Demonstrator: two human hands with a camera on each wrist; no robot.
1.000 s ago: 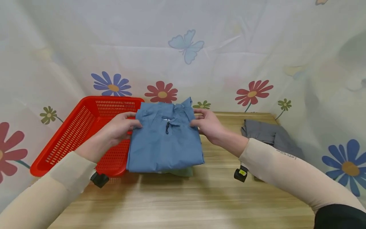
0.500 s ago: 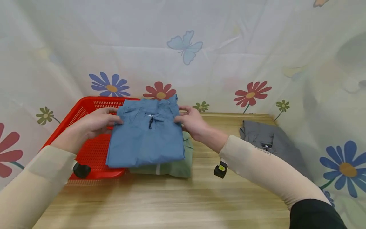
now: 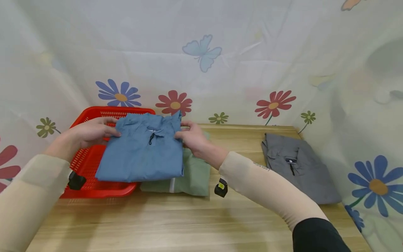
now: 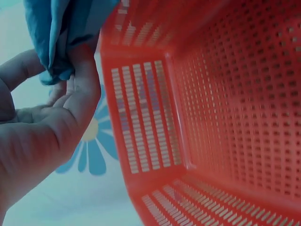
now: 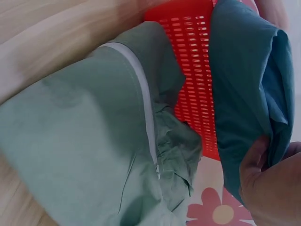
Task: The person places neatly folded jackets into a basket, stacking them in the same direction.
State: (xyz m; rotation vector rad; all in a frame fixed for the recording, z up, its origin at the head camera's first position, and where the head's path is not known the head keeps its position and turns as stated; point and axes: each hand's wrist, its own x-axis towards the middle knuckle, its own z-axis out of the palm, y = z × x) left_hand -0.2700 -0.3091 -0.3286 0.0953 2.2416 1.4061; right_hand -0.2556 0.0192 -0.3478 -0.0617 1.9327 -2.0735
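A folded blue jacket [image 3: 141, 154] with a short black zip pull hangs level between both hands, over the right part of a red plastic basket [image 3: 88, 171]. My left hand [image 3: 89, 133] pinches its left edge, thumb on top; in the left wrist view the fingers [image 4: 84, 89] curl about the bunched blue cloth. On the opposite edge, my right hand [image 3: 195, 138] grips the jacket, thumb above and fingers beneath. Below and to the right of it lies a folded green garment [image 3: 196, 175] with a pale zip strip, partly covered by the blue jacket in the head view.
A folded grey jacket [image 3: 296, 171] lies at the right side of the wooden table [image 3: 189, 224]. Behind the table hangs a white curtain [image 3: 239, 70] printed with flowers and a butterfly. The basket's perforated wall [image 5: 195, 61] stands close beside the green garment.
Both hands have carried the blue jacket leftward, from above the green garment to over the basket. More of the green garment and the grey jacket now shows.
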